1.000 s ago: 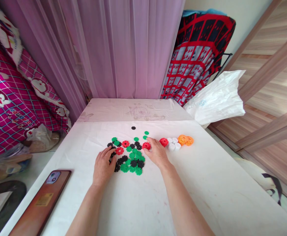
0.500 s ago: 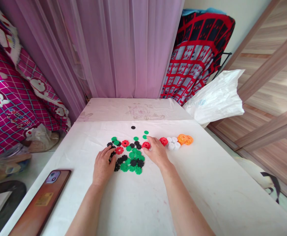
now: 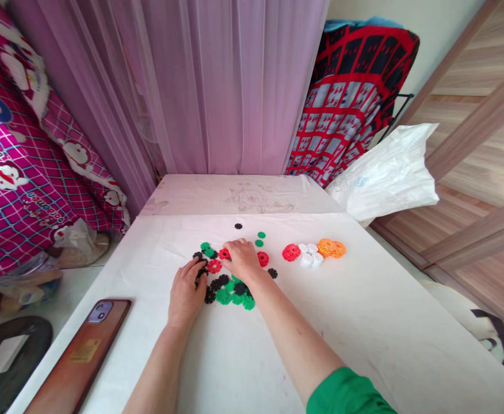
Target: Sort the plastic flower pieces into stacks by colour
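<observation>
Several notched plastic snowflake discs lie in a loose pile on the white-covered table (image 3: 342,322). My left hand (image 3: 187,293) rests at the pile's left edge, fingers slightly spread, its tips touching black discs (image 3: 198,257). Reaching across the pile, my right hand (image 3: 241,260) has its thumb and fingertips around the edge of a red disc (image 3: 223,253). Just below that lies a second red disc (image 3: 214,266). Green discs (image 3: 223,296) are partly covered by my right hand and wrist. Beyond that wrist sit another red disc (image 3: 263,259) and a black disc (image 3: 273,273).
To the right stand a red stack (image 3: 291,252), white discs (image 3: 311,256) and orange discs (image 3: 332,248). A phone (image 3: 79,356) lies at the table's left edge. A white plastic bag (image 3: 385,172) hangs by the far right corner, and purple curtains (image 3: 226,86) close off the back.
My right hand has moved left from one red disc to another across the pile. A black disc now shows right of my right wrist. My left hand stays about where it was.
</observation>
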Demonstrator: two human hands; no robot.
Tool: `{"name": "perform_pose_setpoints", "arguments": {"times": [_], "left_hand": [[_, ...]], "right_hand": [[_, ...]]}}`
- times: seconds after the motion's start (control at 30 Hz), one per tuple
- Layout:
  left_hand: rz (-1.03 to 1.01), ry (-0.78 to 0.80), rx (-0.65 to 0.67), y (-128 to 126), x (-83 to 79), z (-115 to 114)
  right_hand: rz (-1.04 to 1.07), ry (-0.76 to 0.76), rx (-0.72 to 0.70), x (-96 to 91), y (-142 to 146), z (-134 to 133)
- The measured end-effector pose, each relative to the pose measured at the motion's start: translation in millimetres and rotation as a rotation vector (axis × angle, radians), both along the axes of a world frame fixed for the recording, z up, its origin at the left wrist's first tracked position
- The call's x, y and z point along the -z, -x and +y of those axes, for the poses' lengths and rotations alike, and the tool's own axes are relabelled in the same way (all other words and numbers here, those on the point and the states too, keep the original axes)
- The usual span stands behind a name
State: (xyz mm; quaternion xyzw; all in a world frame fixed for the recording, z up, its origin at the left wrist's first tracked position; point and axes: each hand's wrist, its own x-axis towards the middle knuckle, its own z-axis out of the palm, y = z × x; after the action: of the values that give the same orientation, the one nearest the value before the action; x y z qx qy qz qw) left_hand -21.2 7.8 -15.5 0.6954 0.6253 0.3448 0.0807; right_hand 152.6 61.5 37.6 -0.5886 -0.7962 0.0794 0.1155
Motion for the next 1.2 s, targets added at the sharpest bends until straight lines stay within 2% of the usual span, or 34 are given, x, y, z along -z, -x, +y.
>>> {"name": "perform_pose_setpoints", "arguments": {"times": [0.13,0.23,0.33,0.4,0.47,0.57,0.83,1.2], "left_hand": [[0.004,0.007,-0.005,-1,0.2,0],[-0.002,0.013,-0.014,-1,-1.3,-1],[-0.001,0.013,-0.014,-1,-2.4,-2],[0.004,0.010,-0.015,-1,-2.7,-2],[0.010,0.008,-0.018,-1,-2.9,-2],[0.017,0.008,-0.014,-1,-3.5,-1],[0.030,0.033,0.002,0,-6.0,-1],[0.032,0.041,0.009,0,-8.2,-2]], "right_hand": [[0.064,-0.026,0.051,4.6,3,0],[0.195,-0.087,0.084,5.1,-7,-6],[0.382,-0.176,0.164,9.0,-35,-17],[0.485,-0.238,0.271,14.3,-60,-25],[0.541,-0.272,0.348,20.0,-83,-33],[0.567,-0.269,0.375,26.1,-103,-39],[0.470,-0.264,0.296,33.3,-92,-35],[0.383,-0.264,0.297,38.1,-88,-35]]}}
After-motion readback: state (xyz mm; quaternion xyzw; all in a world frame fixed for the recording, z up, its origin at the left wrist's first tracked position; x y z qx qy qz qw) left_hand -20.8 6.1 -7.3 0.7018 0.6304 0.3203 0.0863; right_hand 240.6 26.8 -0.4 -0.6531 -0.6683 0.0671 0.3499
